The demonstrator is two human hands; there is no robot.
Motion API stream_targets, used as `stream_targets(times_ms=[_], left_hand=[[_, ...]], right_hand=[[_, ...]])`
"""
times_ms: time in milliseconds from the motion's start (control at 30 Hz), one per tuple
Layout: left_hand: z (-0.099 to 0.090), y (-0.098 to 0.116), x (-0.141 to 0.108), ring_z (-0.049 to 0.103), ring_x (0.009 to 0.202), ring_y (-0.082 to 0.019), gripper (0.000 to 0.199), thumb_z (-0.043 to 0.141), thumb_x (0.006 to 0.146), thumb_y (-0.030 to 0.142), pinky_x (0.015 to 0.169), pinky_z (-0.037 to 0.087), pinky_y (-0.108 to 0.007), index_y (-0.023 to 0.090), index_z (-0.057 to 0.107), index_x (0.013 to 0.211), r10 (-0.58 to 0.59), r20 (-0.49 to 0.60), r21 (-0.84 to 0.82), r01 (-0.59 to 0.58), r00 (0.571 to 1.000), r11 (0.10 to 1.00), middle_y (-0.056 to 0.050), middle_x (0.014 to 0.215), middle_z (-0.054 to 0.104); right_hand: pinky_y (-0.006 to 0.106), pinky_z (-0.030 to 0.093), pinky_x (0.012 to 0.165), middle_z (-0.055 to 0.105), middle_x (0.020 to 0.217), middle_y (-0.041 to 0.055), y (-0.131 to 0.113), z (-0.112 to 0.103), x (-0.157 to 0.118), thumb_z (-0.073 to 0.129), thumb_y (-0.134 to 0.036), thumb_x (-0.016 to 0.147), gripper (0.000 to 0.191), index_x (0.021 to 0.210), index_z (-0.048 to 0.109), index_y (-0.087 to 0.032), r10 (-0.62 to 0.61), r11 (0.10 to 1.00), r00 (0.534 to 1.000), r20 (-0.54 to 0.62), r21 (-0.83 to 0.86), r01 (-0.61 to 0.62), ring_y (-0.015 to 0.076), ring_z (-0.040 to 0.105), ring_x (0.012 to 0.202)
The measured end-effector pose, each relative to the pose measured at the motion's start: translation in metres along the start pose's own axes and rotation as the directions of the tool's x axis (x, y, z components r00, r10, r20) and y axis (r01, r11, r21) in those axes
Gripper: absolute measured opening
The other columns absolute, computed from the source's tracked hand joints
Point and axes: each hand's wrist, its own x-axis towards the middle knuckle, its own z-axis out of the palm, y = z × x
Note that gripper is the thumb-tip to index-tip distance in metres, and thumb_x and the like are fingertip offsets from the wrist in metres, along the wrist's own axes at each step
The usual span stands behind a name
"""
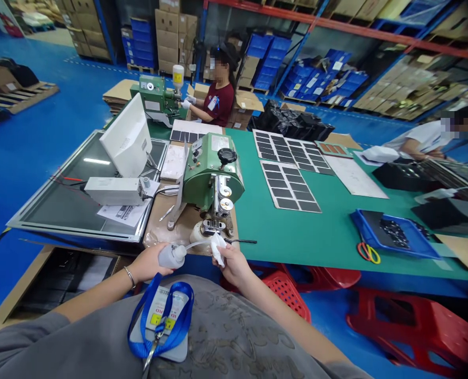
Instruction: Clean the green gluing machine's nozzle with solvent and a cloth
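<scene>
My left hand (153,263) is wrapped round a translucent squeeze bottle (172,256), tilted so its thin nozzle points right. Pinched in my right hand (234,263) is a crumpled white cloth or tissue (218,249). The bottle's nozzle tip ends close to the cloth; whether they touch I cannot tell. Both hands are at the table's front edge, just below the head of a green machine (206,176) with metal rollers and a black knob. A black-handled tool (242,241) lies beside the cloth.
A white monitor (127,139) and a grey box (113,190) stand on the glass panel at left. Sheets with black rectangles (289,185), a blue tray (395,234) and scissors (368,253) lie on the green table (253,221). Two people work beyond; red stools (427,326) stand below.
</scene>
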Motion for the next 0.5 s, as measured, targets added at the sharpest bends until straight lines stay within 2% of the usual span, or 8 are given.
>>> stream_targets(times_ms=[300,500], left_hand=[[0.009,-0.020,0.011,0.060,0.095,-0.028,0.065,0.078,0.049,0.036,0.083,0.045,-0.034,0.022,0.058,0.109,-0.015,0.004,0.029,0.015,1.000,0.999,-0.006,0.103,0.066],[0.009,-0.018,0.010,0.058,0.099,-0.027,0.069,0.078,0.052,0.033,0.089,0.043,-0.035,0.020,0.053,0.114,0.014,0.016,-0.016,-0.014,1.000,1.000,-0.007,0.108,0.063]], right_hand=[[0.023,0.042,0.044,0.064,0.068,0.0048,0.001,-0.001,0.002,0.070,-0.023,0.065,0.026,0.087,0.060,-0.013,0.008,1.000,1.000,-0.020,-0.009,-0.008,0.0118,0.052,0.047],[0.026,0.041,0.044,0.062,0.063,0.0050,-0.001,-0.006,-0.001,0.068,-0.023,0.059,0.027,0.082,0.058,-0.013,-0.014,0.999,0.997,-0.074,-0.040,0.011,0.0138,0.051,0.046]])
